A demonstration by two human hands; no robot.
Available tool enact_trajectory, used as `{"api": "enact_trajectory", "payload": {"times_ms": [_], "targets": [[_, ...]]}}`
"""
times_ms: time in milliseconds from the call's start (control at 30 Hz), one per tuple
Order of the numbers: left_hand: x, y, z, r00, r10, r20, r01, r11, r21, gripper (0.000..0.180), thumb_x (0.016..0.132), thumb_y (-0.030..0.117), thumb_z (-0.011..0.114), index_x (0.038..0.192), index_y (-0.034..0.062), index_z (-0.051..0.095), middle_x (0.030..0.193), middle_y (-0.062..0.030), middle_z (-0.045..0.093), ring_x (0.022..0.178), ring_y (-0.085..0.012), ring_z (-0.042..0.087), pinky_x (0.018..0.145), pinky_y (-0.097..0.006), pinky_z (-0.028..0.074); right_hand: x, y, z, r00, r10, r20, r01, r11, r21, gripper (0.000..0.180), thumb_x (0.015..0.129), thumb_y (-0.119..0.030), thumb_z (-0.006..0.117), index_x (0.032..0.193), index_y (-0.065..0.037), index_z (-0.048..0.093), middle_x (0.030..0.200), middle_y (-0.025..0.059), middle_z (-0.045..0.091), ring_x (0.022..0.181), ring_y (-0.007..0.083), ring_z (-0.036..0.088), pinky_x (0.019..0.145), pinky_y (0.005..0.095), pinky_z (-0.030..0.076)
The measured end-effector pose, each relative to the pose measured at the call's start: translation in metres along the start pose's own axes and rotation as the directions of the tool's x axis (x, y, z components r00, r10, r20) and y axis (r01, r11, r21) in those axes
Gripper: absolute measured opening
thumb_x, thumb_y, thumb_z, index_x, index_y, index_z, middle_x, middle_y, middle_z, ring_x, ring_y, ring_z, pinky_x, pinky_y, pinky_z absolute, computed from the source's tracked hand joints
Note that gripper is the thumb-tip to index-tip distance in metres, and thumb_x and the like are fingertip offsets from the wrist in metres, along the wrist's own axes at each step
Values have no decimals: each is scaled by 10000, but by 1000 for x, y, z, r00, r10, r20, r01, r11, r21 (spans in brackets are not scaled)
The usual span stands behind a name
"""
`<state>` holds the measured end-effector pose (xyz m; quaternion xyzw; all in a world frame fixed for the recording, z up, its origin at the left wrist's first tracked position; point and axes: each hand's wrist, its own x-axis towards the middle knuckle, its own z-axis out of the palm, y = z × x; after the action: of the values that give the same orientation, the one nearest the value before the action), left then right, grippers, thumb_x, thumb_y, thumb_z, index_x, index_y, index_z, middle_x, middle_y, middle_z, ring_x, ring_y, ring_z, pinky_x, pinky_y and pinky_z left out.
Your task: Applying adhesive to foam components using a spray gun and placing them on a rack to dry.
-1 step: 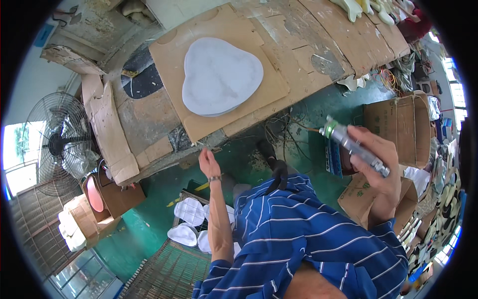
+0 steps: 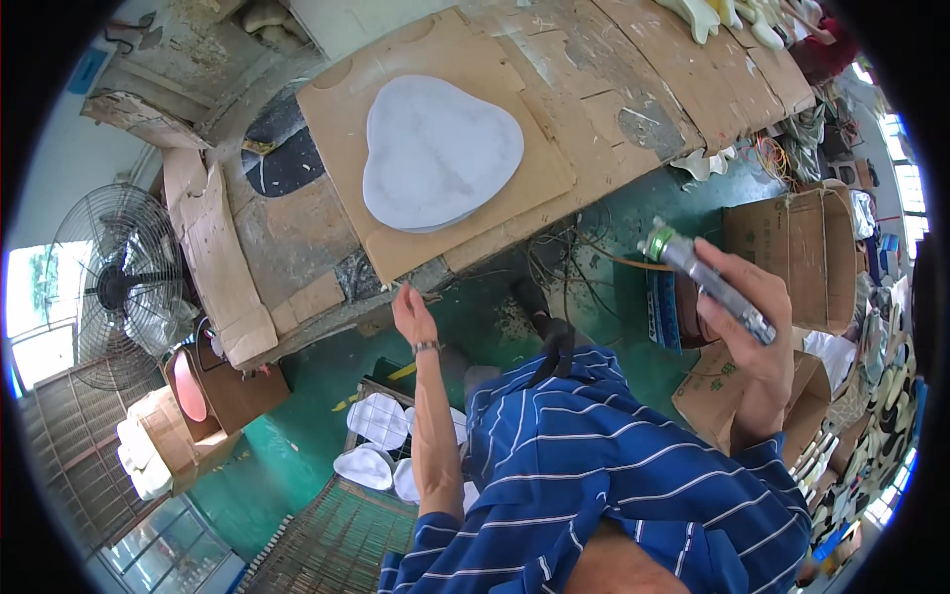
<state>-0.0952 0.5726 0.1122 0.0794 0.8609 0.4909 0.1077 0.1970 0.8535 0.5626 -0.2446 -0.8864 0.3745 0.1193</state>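
Observation:
A white, three-lobed flat sheet (image 2: pixel 440 153) lies on a brown cardboard panel (image 2: pixel 534 183) covering the worktable. My left hand (image 2: pixel 411 317) reaches out with fingers straight, its tips at the table's near edge just below the cardboard, holding nothing. My right hand (image 2: pixel 752 337) is raised to the right and grips a grey metal cylindrical tool (image 2: pixel 705 280) with a green-ringed tip pointing up and left. I wear a blue striped shirt (image 2: pixel 614 475).
A standing fan (image 2: pixel 109 287) is at the left. Open cardboard boxes (image 2: pixel 792 247) stand at the right on the green floor. Tangled cables (image 2: pixel 574 262) hang under the table. White shaped pieces (image 2: pixel 381 421) lie in a crate near my feet.

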Motion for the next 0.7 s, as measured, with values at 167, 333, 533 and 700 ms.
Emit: {"api": "enact_trajectory", "payload": {"times_ms": [167, 333, 533, 700], "targets": [[70, 36, 42, 979, 4, -205, -34, 989, -143, 337, 990, 191, 618, 1271, 14, 674, 1213, -154, 667, 1105, -261, 647, 969, -380, 502, 0, 0, 20, 991, 15, -133, -17, 1000, -16, 527, 818, -12, 753, 1334, 1, 648, 1048, 179, 724, 867, 288, 691, 787, 351, 523], [108, 51, 61, 912, -75, -402, -50, 955, -292, 316, 919, 107, 646, 1220, 30, 702, 1147, -155, 650, 1069, -286, 648, 937, -398, 512, -4, -8, 33, 997, 16, 72, -31, 978, 205, 608, 753, 73, 740, 1347, -10, 644, 947, 170, 689, 803, 280, 683, 724, 328, 515], [114, 83, 79, 931, 107, -348, -35, 978, 206, 342, 850, 146, 746, 1189, 101, 726, 1171, -197, 613, 1115, -381, 599, 941, -475, 498, -7, 0, 22, 999, -20, 32, 16, 993, 117, 685, 702, 78, 707, 1377, 2, 613, 923, 168, 675, 744, 294, 661, 676, 327, 500], [112, 90, 71, 933, 253, -257, -124, 895, 429, 395, 794, 175, 820, 1178, 132, 742, 1130, -190, 596, 1090, -396, 583, 934, -473, 487, -14, 6, 6, 997, 44, 55, -51, 990, 132, 685, 689, 80, 694, 1367, 7, 629, 896, 161, 665, 715, 261, 651, 648, 315, 490]]}}
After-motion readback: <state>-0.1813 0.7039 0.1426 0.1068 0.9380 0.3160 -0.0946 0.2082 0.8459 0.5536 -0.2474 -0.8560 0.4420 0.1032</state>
